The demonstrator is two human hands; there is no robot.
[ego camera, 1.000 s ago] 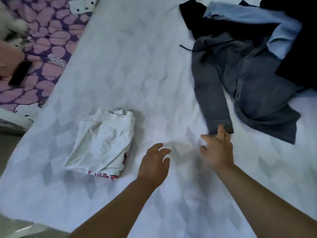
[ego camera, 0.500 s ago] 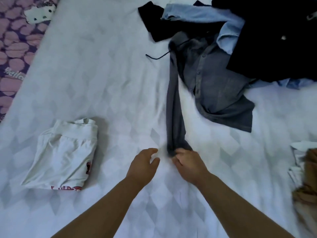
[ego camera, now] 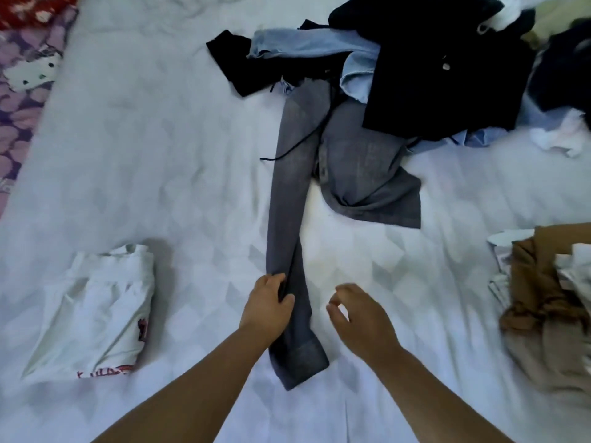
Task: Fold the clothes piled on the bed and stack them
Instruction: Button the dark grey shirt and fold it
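A grey button shirt (ego camera: 358, 161) lies half under the pile, its long sleeve stretched toward me across the white bed (ego camera: 160, 139). My left hand (ego camera: 267, 303) grips that sleeve partway along, with the cuff lying below my wrist. My right hand (ego camera: 359, 311) hovers just right of the sleeve, fingers loosely curled, holding nothing. A folded white garment (ego camera: 96, 311) with red print sits at the lower left. The pile (ego camera: 431, 68) of black and light blue clothes fills the upper right.
A brown garment (ego camera: 543, 302) with white pieces lies bunched at the right edge. A purple patterned blanket (ego camera: 19, 100) runs along the bed's left side. A small white cloth (ego camera: 559, 139) lies at the far right beside the pile.
The grey sleeve has been drawn further toward me. My right hand let go of its cuff and moved right; my left hand took hold of the sleeve. The camera view shifted right.
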